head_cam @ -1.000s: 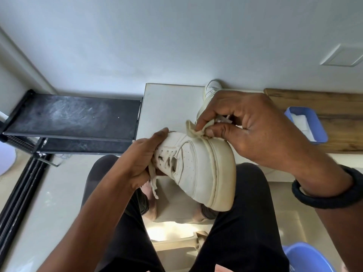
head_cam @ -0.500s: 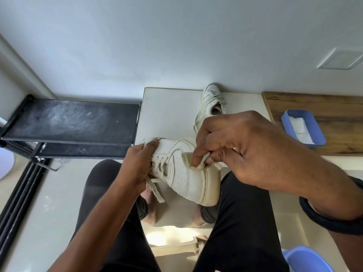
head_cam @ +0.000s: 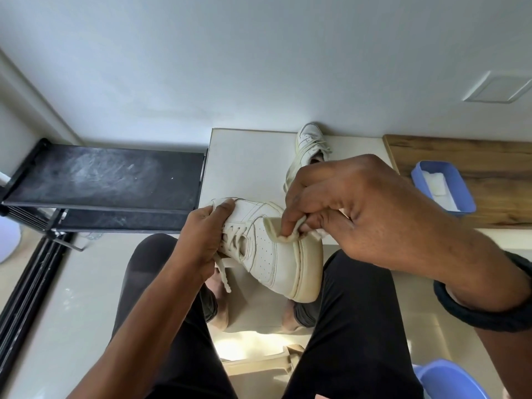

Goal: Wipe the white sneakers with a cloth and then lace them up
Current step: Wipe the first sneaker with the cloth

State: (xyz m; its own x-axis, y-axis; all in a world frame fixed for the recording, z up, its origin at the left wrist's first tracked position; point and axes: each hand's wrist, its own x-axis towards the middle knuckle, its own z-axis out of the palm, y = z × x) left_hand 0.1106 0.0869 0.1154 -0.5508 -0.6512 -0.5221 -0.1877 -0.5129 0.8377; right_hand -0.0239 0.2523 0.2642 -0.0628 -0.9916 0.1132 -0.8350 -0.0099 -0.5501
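A white sneaker [head_cam: 273, 254] is held over my lap, tipped on its side with the sole edge facing right. My left hand [head_cam: 205, 234] grips it at the laces and ankle end; a loose lace end hangs below. My right hand [head_cam: 345, 208] pinches a small cream cloth [head_cam: 280, 230] and presses it on the shoe's upper near the sole edge. The second white sneaker [head_cam: 309, 148] lies on the white table [head_cam: 247, 162] by the wall, partly hidden behind my right hand.
A black shelf rack [head_cam: 109, 182] stands to the left. On a wooden surface [head_cam: 475, 156] at the right sits a blue tray [head_cam: 444, 188] with white cloths. A blue tub [head_cam: 449, 381] shows at the bottom right. My legs in dark trousers fill the foreground.
The shoe has dropped lower and away from the camera. My right hand slid the cloth from the sole's top edge down onto the side of the upper. My left hand keeps its grip.
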